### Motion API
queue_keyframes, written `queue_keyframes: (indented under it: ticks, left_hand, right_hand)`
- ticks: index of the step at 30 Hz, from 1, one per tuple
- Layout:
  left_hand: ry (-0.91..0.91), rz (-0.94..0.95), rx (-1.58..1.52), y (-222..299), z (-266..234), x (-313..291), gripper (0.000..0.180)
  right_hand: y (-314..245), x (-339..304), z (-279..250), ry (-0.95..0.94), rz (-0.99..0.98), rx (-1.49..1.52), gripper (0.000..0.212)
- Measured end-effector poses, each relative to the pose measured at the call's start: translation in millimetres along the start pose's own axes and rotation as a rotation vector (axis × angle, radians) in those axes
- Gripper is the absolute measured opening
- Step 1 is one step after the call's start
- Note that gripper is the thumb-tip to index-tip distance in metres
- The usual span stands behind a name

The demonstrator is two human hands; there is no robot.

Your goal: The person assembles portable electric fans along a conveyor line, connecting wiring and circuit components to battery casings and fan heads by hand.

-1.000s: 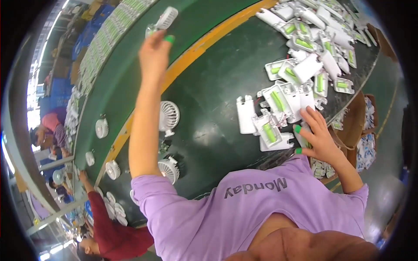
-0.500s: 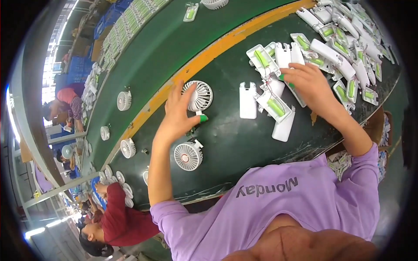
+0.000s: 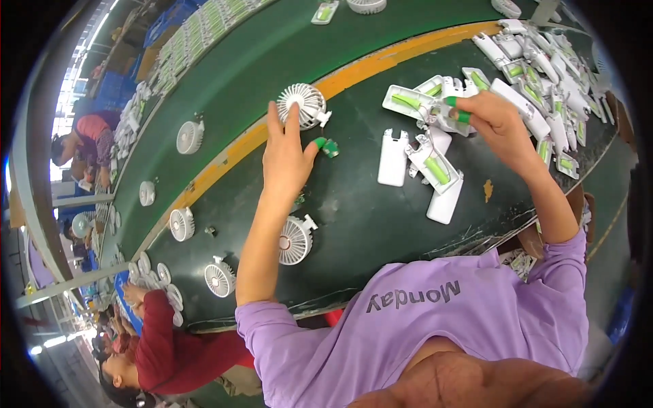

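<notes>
On the dark green bench, the open left hand (image 3: 284, 153) lies flat with fingertips touching the white fan head (image 3: 302, 105) just beyond, while the right hand (image 3: 493, 119) pinches a white casing (image 3: 445, 117) farther right.

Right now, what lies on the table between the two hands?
In the head view, a small green part by the left hand and a white cover; right hand.
</notes>
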State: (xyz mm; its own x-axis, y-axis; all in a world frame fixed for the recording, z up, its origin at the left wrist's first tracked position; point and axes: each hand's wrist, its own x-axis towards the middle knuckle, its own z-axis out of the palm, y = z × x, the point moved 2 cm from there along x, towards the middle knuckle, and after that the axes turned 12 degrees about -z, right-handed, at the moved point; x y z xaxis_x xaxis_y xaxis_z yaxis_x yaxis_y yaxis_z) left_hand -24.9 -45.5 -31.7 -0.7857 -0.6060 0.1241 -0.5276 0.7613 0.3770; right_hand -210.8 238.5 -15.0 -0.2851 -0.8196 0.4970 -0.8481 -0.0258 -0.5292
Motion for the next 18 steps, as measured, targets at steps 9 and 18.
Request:
queue_keyframes:
  ticks: [9, 18]
  left_hand:
    - [-0.065, 0.411, 0.05, -1, 5, -25, 0.032]
    - [-0.153, 0.362, 0.094, 23, 26, -7, 0.027]
  right_hand:
    - [10, -10, 20, -0.05, 0.314, 0.405, 0.027]
    - [10, -26, 19, -0.026, 0.443, 0.643, 0.021]
